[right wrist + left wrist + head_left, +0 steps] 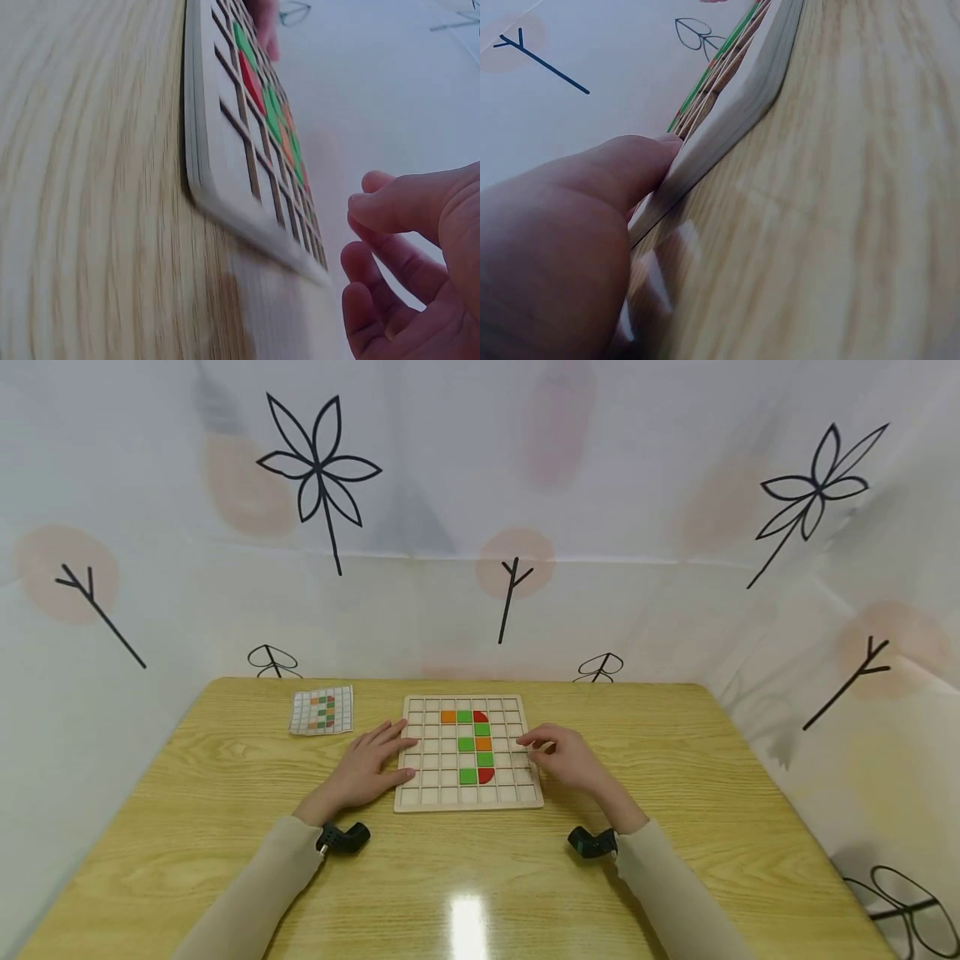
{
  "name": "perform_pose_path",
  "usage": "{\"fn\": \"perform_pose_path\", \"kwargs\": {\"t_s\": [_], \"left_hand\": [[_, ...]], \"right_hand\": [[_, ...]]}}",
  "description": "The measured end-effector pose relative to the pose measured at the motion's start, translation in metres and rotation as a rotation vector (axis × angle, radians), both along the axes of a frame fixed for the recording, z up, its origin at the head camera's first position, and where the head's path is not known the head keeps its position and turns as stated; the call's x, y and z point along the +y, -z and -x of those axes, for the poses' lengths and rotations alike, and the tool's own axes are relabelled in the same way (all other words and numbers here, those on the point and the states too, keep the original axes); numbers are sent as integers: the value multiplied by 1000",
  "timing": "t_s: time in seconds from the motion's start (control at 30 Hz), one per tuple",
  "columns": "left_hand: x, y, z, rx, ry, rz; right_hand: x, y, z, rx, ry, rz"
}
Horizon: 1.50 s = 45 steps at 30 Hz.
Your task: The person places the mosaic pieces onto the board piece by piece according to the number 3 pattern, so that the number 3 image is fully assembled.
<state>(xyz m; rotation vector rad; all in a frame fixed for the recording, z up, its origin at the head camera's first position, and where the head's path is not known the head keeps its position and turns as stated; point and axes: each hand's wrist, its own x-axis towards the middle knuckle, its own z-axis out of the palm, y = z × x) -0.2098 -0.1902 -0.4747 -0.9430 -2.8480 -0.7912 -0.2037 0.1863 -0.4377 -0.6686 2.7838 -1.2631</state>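
A square wooden grid board lies flat on the table, with several green, orange and red tiles in its cells. Two of those, a red tile at the top and a red tile at the bottom, have one rounded corner. Fingers spread, my left hand rests on the board's left edge; its thumb touches the rim in the left wrist view. My right hand is at the board's right edge, fingers loosely bent. In the right wrist view I see nothing held by these fingers.
A small paper card printed with a coloured grid pattern lies left of the board, towards the back. The wooden table backs onto a white patterned cloth. Black wrist devices sit at both sleeves.
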Motion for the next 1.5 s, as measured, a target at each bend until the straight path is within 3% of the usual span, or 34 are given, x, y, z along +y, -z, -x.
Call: {"fn": "perform_pose_path", "kwargs": {"t_s": [0.43,0.7,0.97,1.1,1.33,1.5], "left_hand": [[0,1,-1,-8,1,-1],[0,1,-1,-15,0,-4],[1,1,-3,-11,-2,-11],[1,1,-3,-3,0,-6],[0,0,0,-5,3,-8],[0,0,0,-5,-2,-7]], "right_hand": [[72,8,-4,-58,168,-32],[103,20,1,-191,215,61],[120,24,5,-298,131,222],[120,23,3,-335,103,249],[109,19,0,-325,25,167],[103,18,1,-278,32,58]]}}
